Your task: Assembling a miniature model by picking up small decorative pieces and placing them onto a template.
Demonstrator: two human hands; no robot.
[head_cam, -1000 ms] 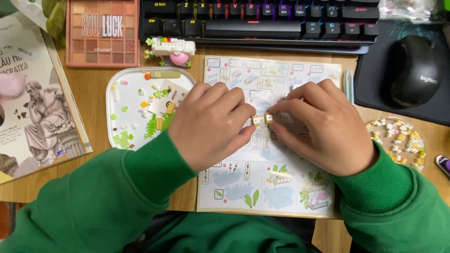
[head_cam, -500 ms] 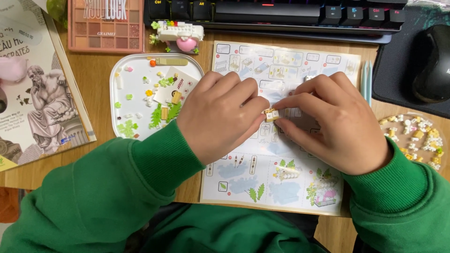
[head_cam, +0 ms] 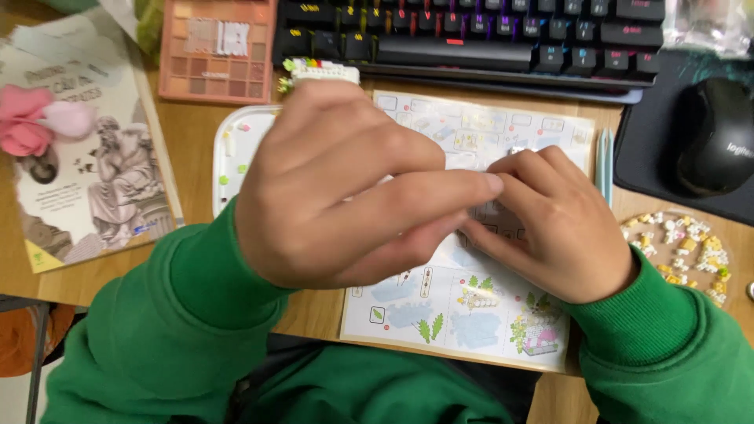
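Raised close to the camera, the left hand (head_cam: pixel 345 188) fills the middle of the frame, its fingers (head_cam: pixel 440 192) drawn together and stretched toward the right hand (head_cam: pixel 550 228); whether anything sits between the fingertips cannot be told, since the meeting point is hidden. Right hand, lower and resting on the instruction sheet (head_cam: pixel 471 314), has its fingers curled inward against the left fingertips, and its grip is likewise hidden. Both wrists emerge from green sleeves (head_cam: pixel 157 338) that cross the bottom of the picture.

Beneath the hands the printed instruction sheet lies flat on the wooden desk (head_cam: pixel 196 126), its drawings of small plants and building steps showing at the near edge. Just left of the sheet, partly covered by the left hand, a white tray (head_cam: pixel 229 153) holds scattered tiny coloured pieces. At the right edge a round dish (head_cam: pixel 683 243) carries a heap of pale and yellow bits, near the right sleeve.

Farther left, a booklet (head_cam: pixel 94 173) with a seated statue on its cover lies on the desk, pink flowers (head_cam: pixel 35 122) resting on it. Beyond the tray stands a small white block model (head_cam: pixel 322 72), and behind it a pink makeup palette (head_cam: pixel 216 51). Along the far edge runs a black keyboard (head_cam: pixel 487 35), with a black mouse (head_cam: pixel 719 137) on a dark pad to its right.
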